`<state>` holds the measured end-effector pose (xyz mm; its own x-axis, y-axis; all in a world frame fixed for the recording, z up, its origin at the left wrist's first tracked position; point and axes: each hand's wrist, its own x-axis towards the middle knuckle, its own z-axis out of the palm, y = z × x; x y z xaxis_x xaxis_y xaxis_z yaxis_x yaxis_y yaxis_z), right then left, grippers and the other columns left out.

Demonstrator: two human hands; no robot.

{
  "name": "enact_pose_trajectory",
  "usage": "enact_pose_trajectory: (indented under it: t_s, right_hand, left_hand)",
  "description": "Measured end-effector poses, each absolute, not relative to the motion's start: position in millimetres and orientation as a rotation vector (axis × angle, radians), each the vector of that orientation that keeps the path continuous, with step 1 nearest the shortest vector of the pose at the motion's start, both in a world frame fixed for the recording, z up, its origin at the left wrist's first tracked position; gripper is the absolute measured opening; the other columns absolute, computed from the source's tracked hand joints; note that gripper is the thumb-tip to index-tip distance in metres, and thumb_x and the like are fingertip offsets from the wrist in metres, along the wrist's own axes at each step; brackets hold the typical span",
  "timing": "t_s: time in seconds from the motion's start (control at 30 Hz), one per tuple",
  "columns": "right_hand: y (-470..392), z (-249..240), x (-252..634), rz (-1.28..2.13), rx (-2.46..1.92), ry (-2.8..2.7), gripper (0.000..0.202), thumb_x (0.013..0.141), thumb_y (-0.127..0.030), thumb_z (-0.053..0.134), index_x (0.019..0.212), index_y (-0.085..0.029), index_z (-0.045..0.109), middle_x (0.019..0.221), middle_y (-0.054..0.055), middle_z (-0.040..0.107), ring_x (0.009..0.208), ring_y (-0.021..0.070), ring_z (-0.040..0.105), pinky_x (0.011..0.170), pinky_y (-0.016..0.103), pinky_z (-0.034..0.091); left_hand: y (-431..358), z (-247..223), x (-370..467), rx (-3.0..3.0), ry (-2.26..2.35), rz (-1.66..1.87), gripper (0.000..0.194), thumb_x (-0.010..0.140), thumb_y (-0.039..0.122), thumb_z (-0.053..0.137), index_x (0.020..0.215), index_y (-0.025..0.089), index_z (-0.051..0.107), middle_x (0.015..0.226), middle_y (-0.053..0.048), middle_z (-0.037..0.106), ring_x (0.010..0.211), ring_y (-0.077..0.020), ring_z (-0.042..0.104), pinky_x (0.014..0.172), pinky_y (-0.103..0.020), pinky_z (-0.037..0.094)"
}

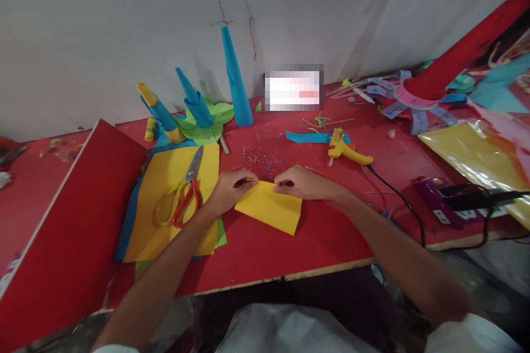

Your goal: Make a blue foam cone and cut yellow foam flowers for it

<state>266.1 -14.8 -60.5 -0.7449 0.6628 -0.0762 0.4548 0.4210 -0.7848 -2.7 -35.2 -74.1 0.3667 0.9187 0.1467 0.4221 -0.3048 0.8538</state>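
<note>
A piece of yellow paper (271, 208) is held just above the red table, its far edge pinched at two spots. My left hand (232, 190) closes on the far left corner, fingers curled. Further right along the same edge, my right hand (304, 183) grips the paper between thumb and fingers. Left of my left hand, scissors (186, 190) with one yellow and one red handle lie on a stack of yellow sheets (144, 231). Beyond my right hand rests a yellow glue gun (345, 149), its black cord trailing right, beside a blue paper strip (308, 137).
Blue paper cones (238, 83) stand near the wall, one on a green flower-shaped piece (219, 116). A red panel (78, 220) rises at left. Paper scraps (267, 162) litter the middle. A purple power strip (434, 198) and a red cone (464, 49) are at right.
</note>
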Motion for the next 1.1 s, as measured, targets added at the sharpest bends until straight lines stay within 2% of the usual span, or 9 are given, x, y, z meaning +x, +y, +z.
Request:
enact_pose_trajectory:
  t_s: [0.1, 0.2, 0.33, 0.4, 0.6, 0.8, 0.9, 1.0, 1.1]
  right_hand:
    - [-14, -59, 266, 1.232, -0.959, -2.417, 0.049, 0.101, -0.058, 0.054, 0.070, -0.020, 0.054, 0.062, -0.003, 0.048, 0.062, 0.0127, 0.043, 0.063, 0.030, 0.024]
    - [-11, -64, 265, 1.193, -0.968, -2.288, 0.052, 0.100, -0.061, 0.051, 0.068, -0.021, 0.048, 0.063, -0.003, 0.043, 0.062, 0.0126, 0.040, 0.062, 0.030, 0.025]
    - [-9, -73, 259, 0.995, -1.093, -1.965, 0.053, 0.100, -0.062, 0.053, 0.067, -0.023, 0.041, 0.064, -0.004, 0.034, 0.062, 0.0126, 0.035, 0.061, 0.031, 0.023]
    - [-11, -74, 255, 0.902, -1.146, -1.804, 0.054, 0.101, -0.063, 0.053, 0.067, -0.023, 0.038, 0.065, -0.004, 0.030, 0.062, 0.0126, 0.031, 0.060, 0.031, 0.023]
    - [-23, -74, 238, 0.782, -1.162, -1.667, 0.054, 0.102, -0.063, 0.053, 0.068, -0.024, 0.037, 0.062, -0.005, 0.029, 0.059, 0.0122, 0.029, 0.058, 0.032, 0.023]
    - [-25, -78, 233, 0.758, -1.154, -1.646, 0.053, 0.102, -0.061, 0.054, 0.068, -0.023, 0.039, 0.061, -0.005, 0.031, 0.059, 0.0122, 0.030, 0.058, 0.032, 0.023]
    - [-21, -79, 236, 0.771, -1.159, -1.599, 0.053, 0.102, -0.061, 0.056, 0.068, -0.023, 0.038, 0.063, -0.005, 0.031, 0.060, 0.0123, 0.030, 0.058, 0.032, 0.023]
    - [-16, -81, 242, 0.772, -1.173, -1.542, 0.057, 0.100, -0.064, 0.058, 0.067, -0.024, 0.035, 0.063, -0.005, 0.027, 0.060, 0.0123, 0.026, 0.058, 0.032, 0.021]
    - [-11, -81, 249, 0.752, -1.192, -1.496, 0.061, 0.099, -0.069, 0.059, 0.066, -0.024, 0.032, 0.065, -0.005, 0.025, 0.062, 0.0128, 0.025, 0.059, 0.033, 0.021]
  left_hand:
    - [-36, -75, 0, 1.762, 1.177, 0.891, 0.024, 0.091, 0.044, 0.077, 0.090, 0.020, 0.080, 0.089, -0.004, 0.081, 0.082, -0.0180, 0.074, 0.077, -0.027, 0.055]
    - [-32, -76, -1, 1.382, 1.136, 1.054, 0.047, 0.093, 0.065, 0.070, 0.108, 0.021, 0.077, 0.088, -0.005, 0.078, 0.078, -0.0189, 0.073, 0.071, -0.028, 0.057]
    - [-26, -78, 0, 0.947, 0.973, 1.192, 0.073, 0.090, 0.086, 0.058, 0.130, 0.025, 0.063, 0.102, -0.008, 0.080, 0.092, -0.0249, 0.078, 0.081, -0.038, 0.063]
    - [-28, -80, 5, 0.950, 0.950, 1.182, 0.078, 0.084, 0.084, 0.069, 0.135, 0.027, 0.057, 0.116, -0.010, 0.080, 0.104, -0.0280, 0.078, 0.089, -0.043, 0.064]
    - [-44, -83, 29, 1.137, 1.077, 1.165, 0.076, 0.077, 0.052, 0.093, 0.135, 0.024, 0.054, 0.146, -0.016, 0.069, 0.132, -0.0328, 0.070, 0.110, -0.050, 0.059]
    - [-44, -84, 32, 1.146, 1.158, 1.178, 0.065, 0.074, 0.050, 0.095, 0.123, 0.020, 0.065, 0.130, -0.014, 0.077, 0.118, -0.0288, 0.075, 0.103, -0.045, 0.062]
    - [-42, -83, 27, 1.157, 1.161, 1.226, 0.048, 0.077, 0.049, 0.092, 0.106, 0.019, 0.069, 0.105, -0.006, 0.078, 0.098, -0.0202, 0.076, 0.087, -0.032, 0.063]
    - [-41, -79, 23, 1.169, 1.172, 1.254, 0.040, 0.080, 0.048, 0.090, 0.090, 0.019, 0.065, 0.080, 0.001, 0.070, 0.070, -0.0128, 0.068, 0.065, -0.025, 0.058]
    - [-39, -75, 18, 1.155, 1.168, 1.263, 0.040, 0.085, 0.051, 0.086, 0.089, 0.019, 0.062, 0.077, 0.001, 0.070, 0.061, -0.0117, 0.066, 0.060, -0.026, 0.058]
